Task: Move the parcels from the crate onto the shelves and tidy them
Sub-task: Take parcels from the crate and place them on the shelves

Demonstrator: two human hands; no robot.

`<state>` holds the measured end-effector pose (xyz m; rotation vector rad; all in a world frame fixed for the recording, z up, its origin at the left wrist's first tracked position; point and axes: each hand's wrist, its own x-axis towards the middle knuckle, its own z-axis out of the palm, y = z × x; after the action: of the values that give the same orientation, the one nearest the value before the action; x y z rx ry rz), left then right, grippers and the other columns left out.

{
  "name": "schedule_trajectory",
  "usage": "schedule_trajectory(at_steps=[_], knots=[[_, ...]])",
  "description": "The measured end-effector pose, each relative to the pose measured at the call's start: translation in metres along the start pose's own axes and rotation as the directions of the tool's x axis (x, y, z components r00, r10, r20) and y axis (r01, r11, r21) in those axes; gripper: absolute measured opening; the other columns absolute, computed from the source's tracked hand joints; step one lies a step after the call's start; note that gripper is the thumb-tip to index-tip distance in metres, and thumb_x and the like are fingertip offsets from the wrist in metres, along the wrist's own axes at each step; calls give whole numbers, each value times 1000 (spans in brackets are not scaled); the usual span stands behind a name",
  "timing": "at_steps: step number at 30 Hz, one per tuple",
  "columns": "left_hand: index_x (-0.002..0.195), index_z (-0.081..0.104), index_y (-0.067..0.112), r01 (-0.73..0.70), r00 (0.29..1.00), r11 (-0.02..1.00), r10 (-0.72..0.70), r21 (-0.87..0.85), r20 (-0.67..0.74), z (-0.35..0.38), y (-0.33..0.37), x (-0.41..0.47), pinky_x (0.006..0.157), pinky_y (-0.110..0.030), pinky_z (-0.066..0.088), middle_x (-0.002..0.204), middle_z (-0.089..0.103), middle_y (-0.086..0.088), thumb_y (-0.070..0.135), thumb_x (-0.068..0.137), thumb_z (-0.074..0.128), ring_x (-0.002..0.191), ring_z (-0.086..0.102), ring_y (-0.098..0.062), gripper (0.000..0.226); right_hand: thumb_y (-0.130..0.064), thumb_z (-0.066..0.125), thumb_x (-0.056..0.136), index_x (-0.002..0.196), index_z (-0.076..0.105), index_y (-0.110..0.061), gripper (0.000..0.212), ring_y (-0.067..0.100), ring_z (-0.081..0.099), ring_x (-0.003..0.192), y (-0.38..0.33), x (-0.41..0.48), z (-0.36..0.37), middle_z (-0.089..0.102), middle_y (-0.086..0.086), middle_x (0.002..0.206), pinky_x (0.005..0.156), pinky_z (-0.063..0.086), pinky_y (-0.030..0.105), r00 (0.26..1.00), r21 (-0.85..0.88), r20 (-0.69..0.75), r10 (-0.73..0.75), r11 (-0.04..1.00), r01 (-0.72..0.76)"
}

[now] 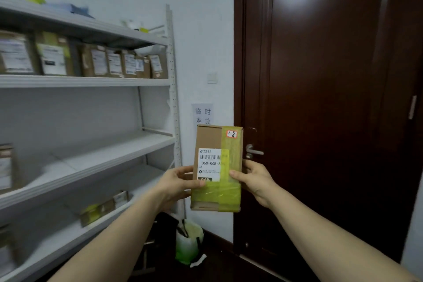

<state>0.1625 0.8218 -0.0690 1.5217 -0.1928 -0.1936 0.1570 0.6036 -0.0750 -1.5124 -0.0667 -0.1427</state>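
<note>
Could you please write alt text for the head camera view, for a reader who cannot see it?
Both hands, left and right, hold a small cardboard parcel upright, label facing the camera, before a dark wooden door. White shelves to the left hold a row of parcels.

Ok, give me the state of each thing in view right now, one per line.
parcel: upright, held in the air, label facing the camera
left hand: gripping the parcel's left edge
right hand: gripping its right edge
door: closed
upper shelf: row of parcels standing upright
middle shelf: mostly bare
</note>
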Motion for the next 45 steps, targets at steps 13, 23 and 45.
schedule_trajectory(at_steps=[13, 23, 45], knots=[[117, 60, 5, -6, 950, 995, 36, 95, -311, -143, -9, -59, 75, -29, 57, 101, 69, -12, -10, 72, 74, 82, 67, -17, 49, -1, 73, 78, 115, 59, -6, 39, 24, 65, 96, 11, 23, 154, 69, 8, 103, 94, 50, 42, 937, -91, 336, 95, 993, -68], [118, 64, 6, 92, 856, 991, -31, 94, -516, -246, -68, -84, 82, -22, 53, 112, 69, -6, 6, 78, 75, 98, 66, -16, 42, 4, 69, 80, 114, 52, -3, 38, 19, 64, 81, 79, 32, 275, 65, 12, 103, 55, 57, 23, 870, -176, 432, 237, 968, -176], [120, 62, 11, 349, 575, 933, -286, -87, -766, -360, -162, -4, 92, -38, 53, 114, 67, -7, 15, 80, 76, 103, 65, -22, 43, -7, 71, 82, 126, 51, -15, 49, 18, 63, 94, 219, 199, 426, 65, 0, 106, 72, 54, 36, 552, -495, 670, 497, 853, -168]])
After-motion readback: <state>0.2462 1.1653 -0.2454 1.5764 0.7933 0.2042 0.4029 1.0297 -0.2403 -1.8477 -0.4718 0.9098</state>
